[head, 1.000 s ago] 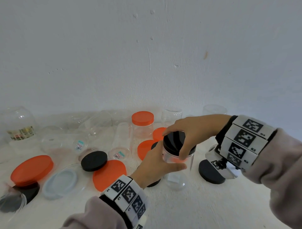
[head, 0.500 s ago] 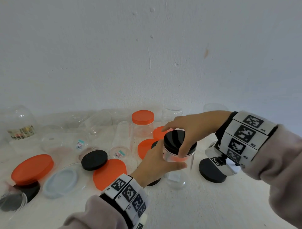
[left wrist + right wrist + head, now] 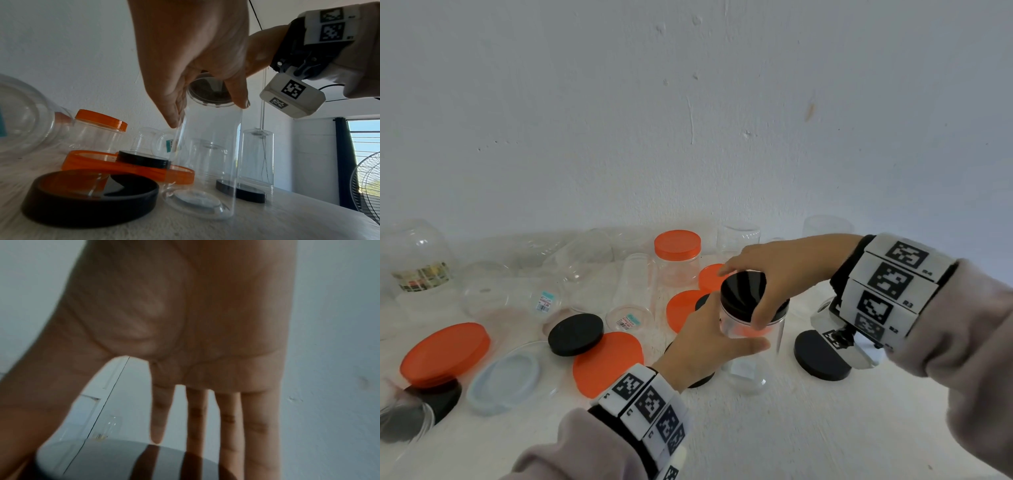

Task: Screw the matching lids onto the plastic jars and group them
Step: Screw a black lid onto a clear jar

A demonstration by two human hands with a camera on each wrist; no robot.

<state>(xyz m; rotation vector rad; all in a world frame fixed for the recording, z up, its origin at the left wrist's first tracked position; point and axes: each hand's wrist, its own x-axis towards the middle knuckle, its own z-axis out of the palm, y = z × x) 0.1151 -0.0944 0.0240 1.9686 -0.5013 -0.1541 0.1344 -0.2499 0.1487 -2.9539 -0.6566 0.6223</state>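
The left hand (image 3: 702,346) wraps its fingers and thumb round the upper wall of a clear jar (image 3: 751,346) that stands upright on the white table (image 3: 774,438), while the right hand (image 3: 774,270) reaches in from the right and arches over the jar's mouth, its thumb and fingers curled down round the rim of the black lid (image 3: 748,294) sitting on top. In the left wrist view the jar (image 3: 205,159) shows as a tall transparent cylinder, with the fingertips (image 3: 174,116) pressed against its wall just under the lid (whether the lid is fully threaded down cannot be told). The right wrist view shows the right hand's palm (image 3: 185,313) above the lid's glossy top (image 3: 123,462), fingers reaching down past its far edge. Just beneath the right wrist a loose black lid (image 3: 820,358) lies on the table. Left of the left hand lie a flat orange lid (image 3: 607,363), with another black lid (image 3: 575,334) resting partly on it. Beyond both hands, near the wall, stands a jar closed with an orange lid (image 3: 677,244), among several open clear jars, some lying on their sides.
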